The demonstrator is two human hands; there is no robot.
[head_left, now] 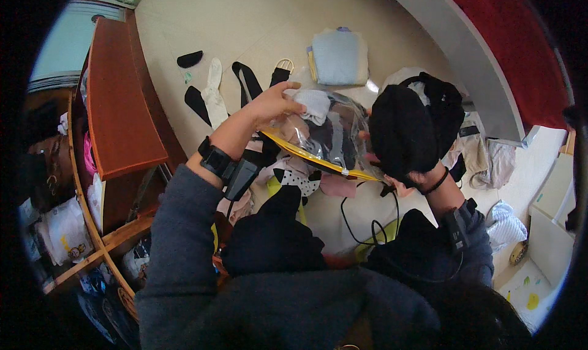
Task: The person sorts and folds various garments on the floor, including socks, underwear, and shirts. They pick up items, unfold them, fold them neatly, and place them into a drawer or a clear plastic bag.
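Note:
A clear plastic bag [336, 143] with a yellow zip edge is held in front of me, with a white rolled cloth [316, 106] and dark items in it. My left hand [274, 105] is closed at the bag's left end, thumb and fingers beside the white cloth. On the right, a bunched black knit garment [401, 129] rests in my right hand [427, 177], which comes up from below and is partly covered by it. The garment lies against the bag's right end. Pink clothes and a black-dotted white cloth [298, 181] lie below the bag.
Beyond the bag are a folded light-blue cloth [340, 57], a white sock [214, 95], a black belt [246, 80] and a black case [190, 59]. Reddish-brown wooden furniture [125, 98] stands left. Beige clothes [493, 163] and a striped cloth [507, 221] lie right. A black cable [348, 218] hangs near my knees.

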